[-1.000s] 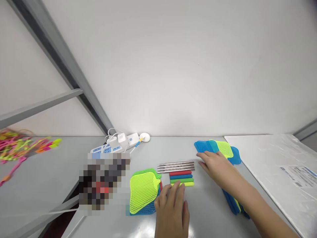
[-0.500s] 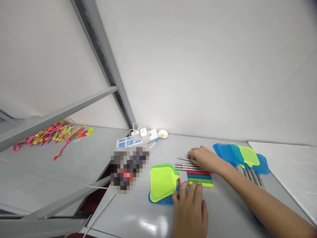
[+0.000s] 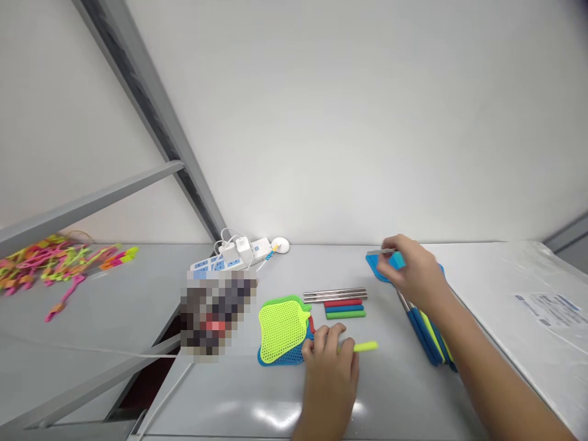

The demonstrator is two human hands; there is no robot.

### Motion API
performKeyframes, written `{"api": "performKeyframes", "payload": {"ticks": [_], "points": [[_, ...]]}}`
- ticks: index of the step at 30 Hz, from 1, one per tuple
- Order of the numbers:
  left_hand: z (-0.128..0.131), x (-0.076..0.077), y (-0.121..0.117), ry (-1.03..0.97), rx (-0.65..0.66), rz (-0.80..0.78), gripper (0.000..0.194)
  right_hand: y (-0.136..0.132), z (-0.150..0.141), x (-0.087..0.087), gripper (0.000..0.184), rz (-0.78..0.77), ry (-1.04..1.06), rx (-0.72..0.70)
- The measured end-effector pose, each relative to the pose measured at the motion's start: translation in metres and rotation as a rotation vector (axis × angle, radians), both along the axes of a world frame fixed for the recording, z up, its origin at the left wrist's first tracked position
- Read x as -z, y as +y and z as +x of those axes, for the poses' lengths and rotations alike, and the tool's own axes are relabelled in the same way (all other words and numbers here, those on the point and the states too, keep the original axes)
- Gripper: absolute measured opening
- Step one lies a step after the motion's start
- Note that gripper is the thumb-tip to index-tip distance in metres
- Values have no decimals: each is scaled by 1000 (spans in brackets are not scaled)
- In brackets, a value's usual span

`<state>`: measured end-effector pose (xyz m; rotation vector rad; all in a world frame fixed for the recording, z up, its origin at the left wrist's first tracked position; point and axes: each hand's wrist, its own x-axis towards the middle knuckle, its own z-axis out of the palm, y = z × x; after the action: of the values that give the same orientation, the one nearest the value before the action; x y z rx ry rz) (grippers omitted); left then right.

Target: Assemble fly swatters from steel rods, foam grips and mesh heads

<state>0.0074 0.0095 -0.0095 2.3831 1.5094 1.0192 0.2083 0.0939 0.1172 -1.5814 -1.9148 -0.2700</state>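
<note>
Though its print is too small to read, a label [image 3: 542,306] sits on the white plastic-covered board [image 3: 487,269] along the right side of the grey desk [image 3: 220,392]. The person's right hand [image 3: 416,275] is raised at the far edge of the desk, its fingers [image 3: 404,245] curled and pinching a thin steel rod [image 3: 379,252] together with a bright blue piece [image 3: 397,260], whose form the hand partly hides. Just behind them lies a blue mesh fly-swatter head [image 3: 376,266]. The left hand [image 3: 328,367] rests nearer the camera, its fingers [image 3: 333,334] curled around a yellow-green foam grip [image 3: 365,346], a smooth, soft-looking bar that pokes out to the right. Beside that hand lie a lime mesh swatter head [image 3: 282,327] stacked on a blue one [image 3: 280,355] and a row of red, blue and green foam grips [image 3: 344,308] beneath a few steel rods [image 3: 335,294] — all straight, parallel and shiny or matte by material. Under the right forearm, a bundle of swatters [image 3: 425,331] lies with its handles together. Farther left are a white-and-blue power strip [image 3: 225,260] with chargers, a tangle of pink and yellow plastic pieces [image 3: 55,263], and a pixelated patch [image 3: 215,315] — nothing there can be made out.
</note>
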Motion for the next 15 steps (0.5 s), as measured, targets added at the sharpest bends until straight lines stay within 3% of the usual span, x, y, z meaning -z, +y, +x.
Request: {"api": "performKeyframes", "payload": {"ticks": [3,6,10,13,15], "points": [[-3,-9,-3,-86,147,-70,13,-46,0,3,10,177,579,57],[-9,-20,-13,-169,254,-85,9,-88,-12,21,7,193,1000,22],[-16,-34,-32,-593,194,-85,5,-132,-32,39,4,111,1262,-85],[-21,-44,-47,-877,103,-36,11,-158,-48,36,2,60,1353,-163],[-26,-52,-56,-957,120,-13,18,-172,-56,30,3,55,1367,-219]]}}
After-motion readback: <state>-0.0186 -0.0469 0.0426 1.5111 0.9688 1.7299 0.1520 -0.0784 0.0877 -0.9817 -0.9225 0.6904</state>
